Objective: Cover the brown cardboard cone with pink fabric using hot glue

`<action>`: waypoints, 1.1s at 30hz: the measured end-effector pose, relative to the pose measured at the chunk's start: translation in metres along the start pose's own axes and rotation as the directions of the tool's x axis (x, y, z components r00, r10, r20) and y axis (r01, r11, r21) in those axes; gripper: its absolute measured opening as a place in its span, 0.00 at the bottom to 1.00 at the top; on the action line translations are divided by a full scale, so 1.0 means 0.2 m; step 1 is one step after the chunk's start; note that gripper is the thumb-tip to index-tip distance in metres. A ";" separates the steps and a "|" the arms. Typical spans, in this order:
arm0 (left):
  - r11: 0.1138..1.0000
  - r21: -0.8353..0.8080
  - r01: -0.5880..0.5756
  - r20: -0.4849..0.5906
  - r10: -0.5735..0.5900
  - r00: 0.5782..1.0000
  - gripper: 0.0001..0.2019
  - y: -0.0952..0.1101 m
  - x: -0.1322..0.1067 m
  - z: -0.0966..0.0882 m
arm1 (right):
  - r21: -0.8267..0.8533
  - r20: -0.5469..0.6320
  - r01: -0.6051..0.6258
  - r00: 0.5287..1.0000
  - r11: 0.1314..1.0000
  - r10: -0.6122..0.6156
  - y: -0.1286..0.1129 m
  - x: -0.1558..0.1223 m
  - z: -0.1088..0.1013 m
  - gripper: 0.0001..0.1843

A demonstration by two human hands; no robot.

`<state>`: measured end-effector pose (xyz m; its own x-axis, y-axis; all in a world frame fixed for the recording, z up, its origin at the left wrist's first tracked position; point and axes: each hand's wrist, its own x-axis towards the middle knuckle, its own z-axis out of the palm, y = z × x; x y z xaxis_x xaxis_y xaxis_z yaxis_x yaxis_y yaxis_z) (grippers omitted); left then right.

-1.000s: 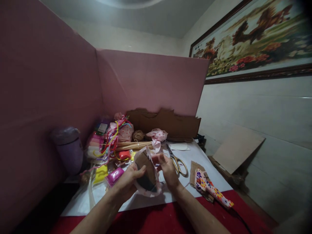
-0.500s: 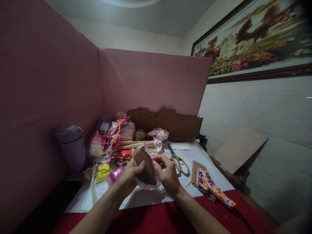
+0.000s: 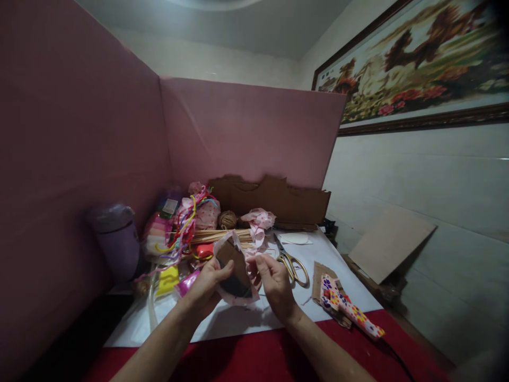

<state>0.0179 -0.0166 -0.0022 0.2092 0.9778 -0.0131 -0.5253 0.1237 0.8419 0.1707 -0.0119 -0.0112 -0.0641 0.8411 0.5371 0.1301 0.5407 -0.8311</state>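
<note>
My left hand [image 3: 203, 289] grips a brown cardboard piece [image 3: 234, 268] wrapped at its edges in pink dotted fabric, thumb laid over its face. My right hand [image 3: 274, 281] pinches the pink fabric at the piece's right edge. Both hands hold it just above a white paper sheet [image 3: 246, 318] on the red table [image 3: 254, 355]. Gold-handled scissors [image 3: 292, 264] lie to the right of my right hand.
A heap of craft supplies [image 3: 178, 233] with coloured cords, wooden sticks, a twine ball and ribbon sits behind. A purple container [image 3: 117, 239] stands left. A flowered glue gun [image 3: 345, 307] lies right on cardboard. Pink boards wall the back and left.
The cardboard piece has tilted and shifted slightly left in my hands. My right fingers have moved along its fabric edge. The view has barely shifted.
</note>
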 end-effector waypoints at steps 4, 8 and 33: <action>0.996 0.003 0.087 0.203 -0.086 0.975 0.11 0.00 -0.02 0.00 | 0.197 -0.040 -0.189 0.979 0.962 0.201 0.04 0.04 -0.01 0.18; 0.994 0.015 0.108 0.246 -0.108 0.963 0.13 -0.03 -0.02 -0.01 | 0.318 0.160 -0.282 0.957 0.905 0.241 0.06 0.04 0.03 0.23; 0.991 0.036 0.129 0.133 -0.133 0.982 0.13 -0.10 -0.02 0.04 | 0.011 -0.030 -0.222 0.974 0.975 0.223 0.10 -0.01 0.08 0.29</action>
<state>0.0338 -0.0248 -0.0156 0.3846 0.9215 -0.0532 -0.4641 0.2429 0.8518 0.1576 -0.0024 -0.0314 -0.0037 0.9394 0.3428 0.1301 0.3404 -0.9313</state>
